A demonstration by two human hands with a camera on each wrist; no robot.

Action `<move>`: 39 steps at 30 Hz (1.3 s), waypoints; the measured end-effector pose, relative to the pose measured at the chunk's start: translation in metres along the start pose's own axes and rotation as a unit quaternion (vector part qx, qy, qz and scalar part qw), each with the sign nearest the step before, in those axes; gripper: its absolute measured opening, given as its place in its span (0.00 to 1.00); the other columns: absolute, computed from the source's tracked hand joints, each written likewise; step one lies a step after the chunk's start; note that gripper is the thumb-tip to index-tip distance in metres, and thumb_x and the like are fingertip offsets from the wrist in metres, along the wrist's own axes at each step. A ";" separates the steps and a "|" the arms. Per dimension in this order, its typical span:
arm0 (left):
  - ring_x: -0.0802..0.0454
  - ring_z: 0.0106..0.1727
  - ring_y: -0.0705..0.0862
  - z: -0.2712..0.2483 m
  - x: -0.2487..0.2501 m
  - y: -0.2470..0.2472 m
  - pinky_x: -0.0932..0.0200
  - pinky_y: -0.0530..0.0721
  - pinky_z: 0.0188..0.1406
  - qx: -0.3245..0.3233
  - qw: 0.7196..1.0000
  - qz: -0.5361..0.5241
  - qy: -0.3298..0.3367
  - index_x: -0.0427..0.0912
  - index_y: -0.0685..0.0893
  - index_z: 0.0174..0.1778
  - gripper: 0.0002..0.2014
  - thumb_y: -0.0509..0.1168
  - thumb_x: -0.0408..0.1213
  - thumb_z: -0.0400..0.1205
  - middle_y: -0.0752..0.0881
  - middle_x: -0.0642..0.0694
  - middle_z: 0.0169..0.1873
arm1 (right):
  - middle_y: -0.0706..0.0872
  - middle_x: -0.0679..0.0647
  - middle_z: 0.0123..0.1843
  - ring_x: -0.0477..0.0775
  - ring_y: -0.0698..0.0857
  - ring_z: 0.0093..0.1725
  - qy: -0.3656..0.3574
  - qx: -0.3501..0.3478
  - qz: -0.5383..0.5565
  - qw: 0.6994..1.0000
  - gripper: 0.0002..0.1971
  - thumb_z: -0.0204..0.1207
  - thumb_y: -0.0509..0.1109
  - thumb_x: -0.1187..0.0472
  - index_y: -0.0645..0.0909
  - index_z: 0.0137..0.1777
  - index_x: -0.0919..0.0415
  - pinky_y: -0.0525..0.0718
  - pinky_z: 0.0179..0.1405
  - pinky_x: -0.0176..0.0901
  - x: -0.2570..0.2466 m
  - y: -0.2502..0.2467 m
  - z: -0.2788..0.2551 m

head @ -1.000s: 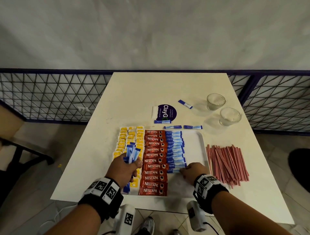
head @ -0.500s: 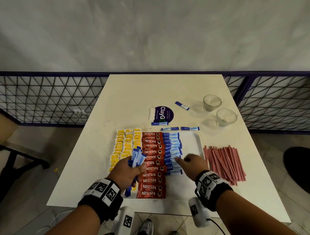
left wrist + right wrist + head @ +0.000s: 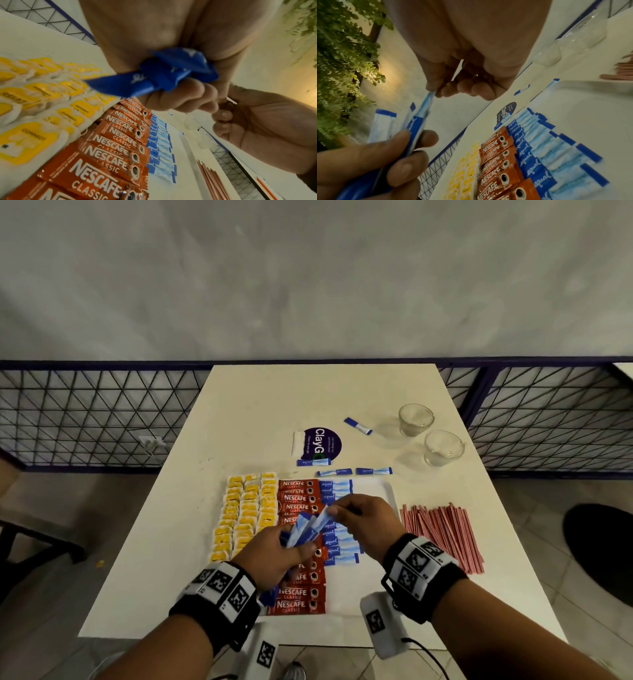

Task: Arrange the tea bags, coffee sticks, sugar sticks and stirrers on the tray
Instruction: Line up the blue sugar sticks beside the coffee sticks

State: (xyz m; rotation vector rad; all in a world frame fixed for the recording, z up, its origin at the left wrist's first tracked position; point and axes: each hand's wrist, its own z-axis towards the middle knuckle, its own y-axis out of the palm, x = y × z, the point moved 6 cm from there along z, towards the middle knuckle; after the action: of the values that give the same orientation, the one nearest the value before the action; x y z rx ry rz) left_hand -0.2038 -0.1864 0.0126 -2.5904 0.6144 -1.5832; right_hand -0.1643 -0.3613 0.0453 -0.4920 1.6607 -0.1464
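Note:
A white tray (image 3: 385, 491) carries columns of yellow tea bags (image 3: 248, 508), red Nescafe coffee sticks (image 3: 298, 498) and blue sugar sticks (image 3: 337, 487). Above the coffee column my left hand (image 3: 274, 553) grips a bunch of blue sugar sticks (image 3: 305, 529) fanned upward; the bunch (image 3: 154, 75) shows in the left wrist view. My right hand (image 3: 359, 518) pinches the top end of one stick (image 3: 428, 100) of that bunch between thumb and forefinger. A pile of red stirrers (image 3: 442, 535) lies on the table right of the tray.
Loose sugar sticks (image 3: 352, 471) lie just beyond the tray; another (image 3: 358, 426) lies farther back. Two glass cups (image 3: 430, 436) stand at the back right. A round purple sticker (image 3: 322, 443) sits mid-table. A mesh fence (image 3: 85, 416) runs behind the white table (image 3: 308, 392).
My right hand lifted off the laid sugar row and moved left to the bunch in my left hand, taking one stick's end. My left hand shifted slightly right.

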 end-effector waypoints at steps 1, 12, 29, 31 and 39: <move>0.50 0.25 0.78 -0.001 0.000 0.000 0.56 0.78 0.25 0.014 0.999 -0.034 0.003 0.39 0.82 0.52 0.09 0.70 0.40 0.81 0.87 0.38 0.33 | 0.84 0.40 0.28 0.36 0.77 0.26 0.006 0.019 0.009 1.000 0.08 0.79 0.69 0.54 0.84 0.38 0.49 0.76 0.32 0.33 0.003 -0.004 0.000; 0.50 0.24 0.75 0.003 0.007 0.000 0.57 0.76 0.22 0.114 0.991 -0.055 0.041 0.44 0.83 0.43 0.05 0.66 0.40 0.83 0.84 0.45 0.28 | 0.88 0.51 0.36 0.47 0.79 0.28 0.052 0.009 0.039 0.998 0.08 0.80 0.67 0.59 0.82 0.39 0.55 0.82 0.34 0.47 0.013 -0.009 -0.006; 0.55 0.25 0.76 -0.004 -0.041 -0.009 0.61 0.76 0.28 0.153 0.982 0.109 -0.013 0.45 0.84 0.56 0.11 0.70 0.44 0.80 0.79 0.54 0.26 | 0.85 0.56 0.56 0.59 0.85 0.53 0.082 -0.221 -0.450 0.861 0.14 0.75 0.69 0.46 0.80 0.52 0.56 0.83 0.48 0.44 0.092 0.058 -0.032; 0.54 0.26 0.76 -0.004 -0.044 -0.014 0.59 0.77 0.31 0.153 0.982 0.110 -0.015 0.47 0.84 0.55 0.10 0.69 0.45 0.80 0.79 0.54 0.27 | 0.87 0.56 0.52 0.58 0.85 0.48 0.095 -0.225 -0.437 0.866 0.13 0.76 0.67 0.44 0.79 0.46 0.54 0.78 0.42 0.41 0.096 0.062 -0.031; 0.56 0.27 0.77 -0.004 -0.050 -0.021 0.59 0.77 0.33 0.145 0.985 0.097 -0.007 0.50 0.83 0.50 0.06 0.69 0.46 0.80 0.83 0.52 0.32 | 0.86 0.56 0.56 0.58 0.84 0.55 0.077 -0.255 -0.443 0.856 0.12 0.79 0.64 0.53 0.82 0.57 0.57 0.82 0.53 0.46 0.089 0.075 -0.027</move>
State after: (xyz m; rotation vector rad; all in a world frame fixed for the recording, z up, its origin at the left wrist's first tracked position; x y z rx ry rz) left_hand -0.2206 -0.1487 -0.0229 -2.2561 0.5660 -1.4701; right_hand -0.2148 -0.3344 -0.0592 -1.6797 1.4963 -0.4321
